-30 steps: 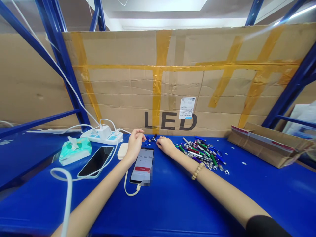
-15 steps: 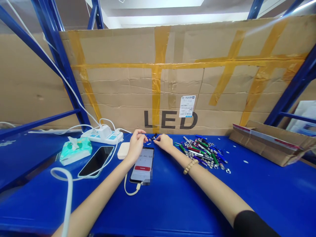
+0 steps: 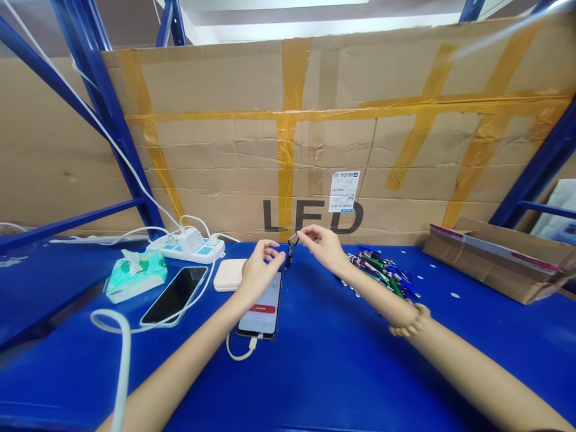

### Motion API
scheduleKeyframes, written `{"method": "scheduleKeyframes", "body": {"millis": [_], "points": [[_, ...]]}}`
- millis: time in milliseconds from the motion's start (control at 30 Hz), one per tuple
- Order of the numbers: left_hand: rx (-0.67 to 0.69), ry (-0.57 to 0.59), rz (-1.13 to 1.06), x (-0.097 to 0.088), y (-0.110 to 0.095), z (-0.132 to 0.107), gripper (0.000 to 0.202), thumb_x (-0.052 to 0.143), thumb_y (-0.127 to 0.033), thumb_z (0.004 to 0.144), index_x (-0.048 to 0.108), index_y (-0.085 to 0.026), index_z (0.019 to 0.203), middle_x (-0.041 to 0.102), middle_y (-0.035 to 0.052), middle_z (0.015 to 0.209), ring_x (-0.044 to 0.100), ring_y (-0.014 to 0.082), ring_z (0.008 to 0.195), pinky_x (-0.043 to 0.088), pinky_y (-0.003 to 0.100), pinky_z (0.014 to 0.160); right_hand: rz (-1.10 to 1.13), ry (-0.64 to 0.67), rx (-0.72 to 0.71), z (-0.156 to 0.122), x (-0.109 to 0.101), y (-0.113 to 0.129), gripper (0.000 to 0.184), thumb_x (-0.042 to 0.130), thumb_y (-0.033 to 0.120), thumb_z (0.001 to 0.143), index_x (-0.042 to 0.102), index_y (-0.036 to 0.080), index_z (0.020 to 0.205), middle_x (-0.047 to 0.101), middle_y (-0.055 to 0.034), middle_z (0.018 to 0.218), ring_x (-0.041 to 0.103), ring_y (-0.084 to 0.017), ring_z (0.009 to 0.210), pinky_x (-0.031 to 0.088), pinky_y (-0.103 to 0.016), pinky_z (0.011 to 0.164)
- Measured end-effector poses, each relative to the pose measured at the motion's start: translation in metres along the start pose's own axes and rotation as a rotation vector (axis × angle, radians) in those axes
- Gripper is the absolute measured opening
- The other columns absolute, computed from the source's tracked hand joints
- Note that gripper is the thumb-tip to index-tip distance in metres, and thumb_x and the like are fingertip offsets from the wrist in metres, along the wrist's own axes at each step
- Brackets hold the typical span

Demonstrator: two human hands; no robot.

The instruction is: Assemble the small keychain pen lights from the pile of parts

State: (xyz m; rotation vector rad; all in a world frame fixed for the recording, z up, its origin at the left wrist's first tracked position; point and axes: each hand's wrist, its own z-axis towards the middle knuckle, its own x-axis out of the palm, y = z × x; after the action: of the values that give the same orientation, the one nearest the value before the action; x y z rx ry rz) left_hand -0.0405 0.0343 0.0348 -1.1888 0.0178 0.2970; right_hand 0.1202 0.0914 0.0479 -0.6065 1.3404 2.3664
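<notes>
My right hand (image 3: pixel 321 245) pinches the top of a dark carabiner keychain (image 3: pixel 292 243) between thumb and fingertips. Its slim dark body hangs down, tilted, just above the blue tabletop. To its left is my left hand (image 3: pixel 263 267), fingers bent and apart from the thumb, with nothing visible in it. That hand is over the upper part of a phone (image 3: pixel 258 321) with a lit screen and covers some of it. Behind my right wrist lies a pile of coloured keychains (image 3: pixel 387 270) in green, blue, red and silver, partly hidden by the forearm.
A white power bank (image 3: pixel 228 275) sits left of the lit phone. Further left are a second phone (image 3: pixel 175 294), a tissue pack (image 3: pixel 137 273) and a power strip (image 3: pixel 186 245) with white cables. An open cardboard box (image 3: pixel 490 258) stands right; a large cardboard sheet (image 3: pixel 216 162) forms the back.
My right hand has risen and moved right, lifting the dark keychain off the table. My left hand has shifted slightly right and down. Small blue pieces seen between the hands are now out of sight.
</notes>
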Motion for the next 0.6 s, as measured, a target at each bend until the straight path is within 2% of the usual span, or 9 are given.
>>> {"method": "scheduleKeyframes", "body": {"millis": [67,133,200,300,433,600], "points": [[0.009,0.057,0.018,0.005,-0.001,-0.005,0.034,0.069,-0.030,0.064,0.058,-0.020,0.095,0.061,0.0015,0.081,0.056,0.0164,0.075,0.041,0.025,0.063,0.119,0.018,-0.021,-0.010,-0.010,0.008,0.031,0.045,0.045,0.085,0.055,0.016,0.091,0.064,-0.0041,0.083,0.060,-0.014,0.071,0.050,-0.023,0.054],[0.019,0.156,0.015,0.011,-0.004,-0.011,0.031,0.068,-0.033,0.067,0.062,-0.020,0.095,0.064,0.0030,0.084,0.058,0.0177,0.079,0.043,0.026,0.065,0.230,0.040,-0.029,-0.022,-0.019,0.015,0.034,0.044,0.049,0.083,0.054,0.017,0.091,0.065,-0.0043,0.083,0.059,-0.013,0.068,0.049,-0.021,0.049],[0.027,0.267,0.001,0.015,-0.009,-0.017,0.017,0.063,-0.033,0.073,0.066,-0.019,0.083,0.067,0.0028,0.080,0.060,0.0176,0.076,0.044,0.026,0.065,0.398,0.068,0.006,-0.035,-0.027,0.017,0.034,0.049,0.050,0.080,0.054,0.017,0.088,0.064,-0.0043,0.083,0.057,-0.011,0.066,0.047,-0.019,0.047],[0.013,0.367,-0.016,0.018,-0.014,-0.024,0.016,0.060,-0.032,0.076,0.065,-0.017,0.070,0.066,0.0016,0.070,0.060,0.0159,0.065,0.043,0.025,0.060,0.596,0.121,0.121,-0.051,-0.036,0.013,0.034,0.057,0.050,0.076,0.057,0.017,0.084,0.062,-0.0037,0.085,0.053,-0.010,0.066,0.044,-0.016,0.045],[-0.030,0.389,-0.047,0.020,-0.012,-0.026,0.017,0.057,-0.032,0.078,0.061,-0.017,0.072,0.066,0.0029,0.069,0.061,0.0163,0.066,0.044,0.025,0.060,0.626,0.173,0.252,-0.065,-0.045,-0.002,0.034,0.061,0.049,0.072,0.058,0.017,0.083,0.060,-0.0037,0.087,0.052,-0.010,0.066,0.043,-0.016,0.045],[-0.074,0.383,-0.066,0.024,-0.004,-0.023,0.018,0.054,-0.034,0.079,0.057,-0.016,0.083,0.062,0.0011,0.062,0.058,0.0148,0.061,0.041,0.024,0.055,0.496,0.216,0.334,-0.074,-0.051,-0.018,0.036,0.063,0.050,0.069,0.061,0.017,0.082,0.063,-0.0045,0.082,0.053,-0.010,0.062,0.045,-0.019,0.045]]}}
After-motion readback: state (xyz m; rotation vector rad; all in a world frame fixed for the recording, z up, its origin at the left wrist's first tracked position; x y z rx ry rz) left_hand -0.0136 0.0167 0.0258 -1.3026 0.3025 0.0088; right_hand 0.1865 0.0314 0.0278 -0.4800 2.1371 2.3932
